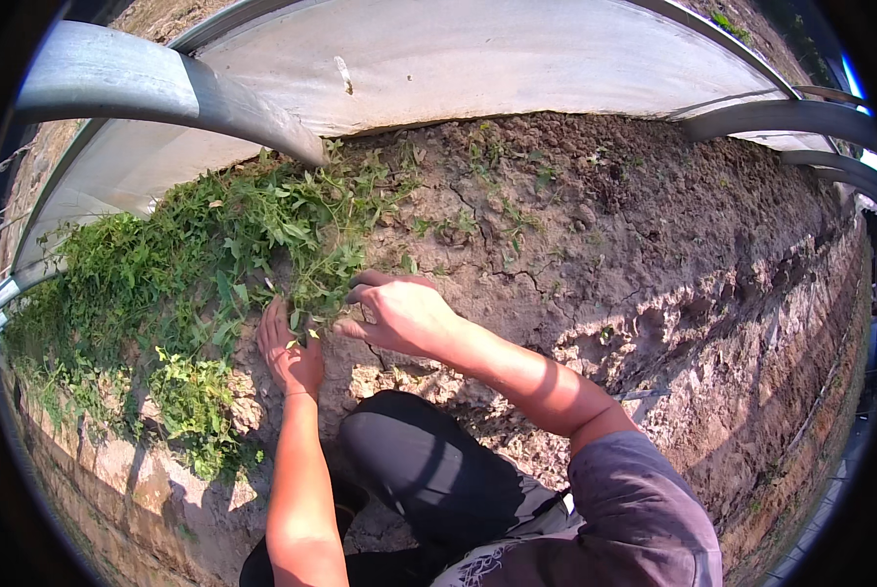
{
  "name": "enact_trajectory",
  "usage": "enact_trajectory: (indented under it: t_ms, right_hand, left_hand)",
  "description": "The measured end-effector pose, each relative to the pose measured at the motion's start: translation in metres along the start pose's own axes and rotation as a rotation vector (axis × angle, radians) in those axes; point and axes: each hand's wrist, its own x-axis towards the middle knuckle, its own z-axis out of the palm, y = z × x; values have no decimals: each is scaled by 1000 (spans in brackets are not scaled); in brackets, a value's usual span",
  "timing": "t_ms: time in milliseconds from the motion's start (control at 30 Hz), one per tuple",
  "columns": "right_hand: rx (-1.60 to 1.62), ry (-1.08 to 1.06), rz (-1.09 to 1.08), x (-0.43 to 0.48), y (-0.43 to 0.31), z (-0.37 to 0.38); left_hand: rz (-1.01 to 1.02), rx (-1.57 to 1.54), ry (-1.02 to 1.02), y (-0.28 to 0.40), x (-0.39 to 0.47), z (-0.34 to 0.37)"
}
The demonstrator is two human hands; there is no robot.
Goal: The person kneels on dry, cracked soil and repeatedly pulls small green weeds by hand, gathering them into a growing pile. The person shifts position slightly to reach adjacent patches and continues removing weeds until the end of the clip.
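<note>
Leafy green weeds [277, 213] cover the ground ahead and to the left, their thin stems trailing onto dry soil. My left hand [291, 352] rests low at the near edge of the weeds, its fingertips partly among stems; whether it grips any is unclear. Just to the right, my right hand [394, 312] hovers over bare cracked soil [511, 271], fingers bent and thumb apart, beside the weed tips. No plant shows plainly between its fingers. A brighter clump of weeds [196, 403] grows nearer me, left of my left forearm.
A thick metal pipe [255, 110] slants into the soil at upper left. Behind the bed runs a pale sheet wall [482, 59]. More curved pipes [776, 121] stand at the right. My bent knee [401, 433] is close below my hands, near a rough soil edge [570, 352].
</note>
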Motion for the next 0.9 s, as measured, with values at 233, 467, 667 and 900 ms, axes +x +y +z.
enact_trajectory:
  t_ms: [233,467,667,900]
  right_hand:
    - [-794,867,585,-156,299,-173]
    - [-799,698,793,-191,355,-182]
    - [-757,713,804,-181,342,-185]
    - [-733,690,823,-186,344,-190]
  left_hand:
    - [-44,-179,94,11,8,3]
    - [355,-318,-283,230,71,-34]
    - [511,-109,-772,341,123,84]
    - [724,93,-673,340,143,136]
